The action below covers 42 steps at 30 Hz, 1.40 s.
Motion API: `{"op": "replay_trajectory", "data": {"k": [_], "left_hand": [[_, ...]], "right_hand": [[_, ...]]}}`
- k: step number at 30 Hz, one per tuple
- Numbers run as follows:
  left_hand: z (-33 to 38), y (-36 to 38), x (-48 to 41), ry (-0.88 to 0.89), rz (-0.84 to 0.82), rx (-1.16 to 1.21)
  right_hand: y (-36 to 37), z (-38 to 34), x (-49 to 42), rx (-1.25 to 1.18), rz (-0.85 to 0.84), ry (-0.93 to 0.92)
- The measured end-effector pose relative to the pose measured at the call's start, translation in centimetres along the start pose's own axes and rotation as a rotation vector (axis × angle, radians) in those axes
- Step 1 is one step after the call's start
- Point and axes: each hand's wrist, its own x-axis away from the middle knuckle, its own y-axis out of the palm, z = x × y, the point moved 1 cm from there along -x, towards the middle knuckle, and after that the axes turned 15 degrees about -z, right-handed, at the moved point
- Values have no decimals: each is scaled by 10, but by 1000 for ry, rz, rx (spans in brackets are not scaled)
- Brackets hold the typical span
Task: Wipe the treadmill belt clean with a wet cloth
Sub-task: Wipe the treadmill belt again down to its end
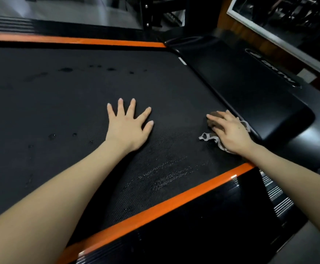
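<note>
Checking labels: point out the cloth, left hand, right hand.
cloth (211, 122), head view, on its brown bunched part.
left hand (128, 128), head view, on the back of the hand.
right hand (231, 134), head view, on the back of the hand.

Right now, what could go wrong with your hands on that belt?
The left hand leans flat on the belt, which has wet patches; it might slip, or the belt might roll under the weight. The right hand presses the cloth right beside the cover, so its loose fringe could catch at that edge.

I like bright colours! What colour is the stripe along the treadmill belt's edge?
Orange. The stripe shows best in the head view.
</note>
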Motion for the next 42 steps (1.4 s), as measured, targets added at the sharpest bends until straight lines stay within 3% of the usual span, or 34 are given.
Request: {"op": "replay_trajectory", "data": {"k": [4, 9, 11, 16, 22, 25, 29, 32, 35, 37, 42], "left_hand": [[2, 0, 2, -9, 10, 6], [1, -1, 1, -17, -1, 17], [0, -3, 1, -15, -8, 31], [-4, -7, -3, 14, 11, 28], [-16, -11, -19, 0, 14, 29], [-16, -8, -21, -12, -12, 2], [-14, -5, -20, -14, -6, 4], [-14, -5, -20, -14, -13, 7], [-14, -4, -20, -18, -7, 10], [-14, -4, -19, -18, -6, 13], [-16, -8, -19, 4, -4, 54]], "right_hand": [[-7, -9, 5, -69, 31, 41], [-6, -8, 68, 114, -182, -11], [-9, -3, 61, 108, -193, -38], [-5, 7, 27, 98, -64, -109], [-11, -8, -26, -27, 132, 53], [0, -36, 8, 5, 241, -200], [8, -42, 31, 71, -20, -464], [-3, -15, -20, 130, -22, -362], [-17, -4, -66, -49, 84, -87], [-11, -15, -61, -86, 88, -48], [3, -23, 0, 54, -38, -455]]}}
